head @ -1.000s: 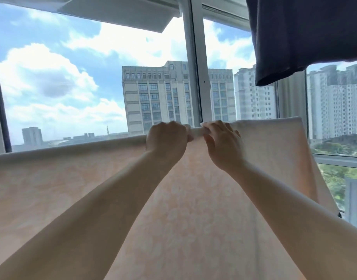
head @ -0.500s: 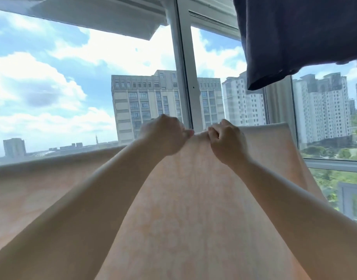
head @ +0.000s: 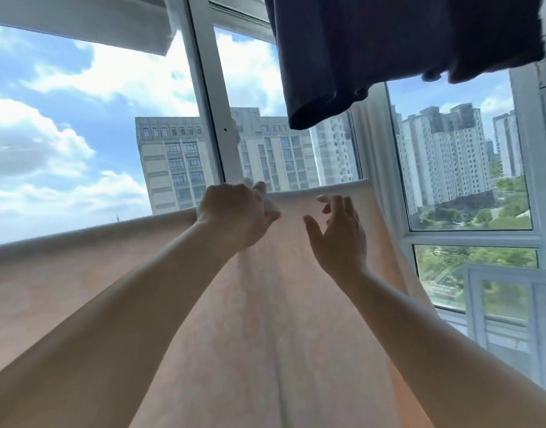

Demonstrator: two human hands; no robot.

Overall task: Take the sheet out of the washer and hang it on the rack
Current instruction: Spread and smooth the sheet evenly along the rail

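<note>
The left arm comes up from 7 o'clock, long and bare. At its end the left hand [head: 234, 216] has its back to the camera. Its fingers are curled tight and pinch the top fold of the sheet [head: 274, 319].

The sheet is soft and thin, pale peach with a faint blotchy pattern. It hangs over something long that runs from 9 o'clock up toward 2 o'clock; the rack under it is hidden. From that top fold the sheet falls all the way down to 6 o'clock, and light shines through it. A long straight crease runs down its middle.

Next comes the right hand [head: 339, 236], just beside the left one. The right arm comes up from 4 o'clock. This hand is let go: its fingers are spread and a little bent, thumb out to the side, and they hold nothing. It is in front of the sheet, just under the top fold.

Up at 1 o'clock hangs a dark cloth [head: 373, 47], thick and floppy, with a rolled hem. Behind it all stands the white window frame [head: 213, 118], smooth and straight.
</note>
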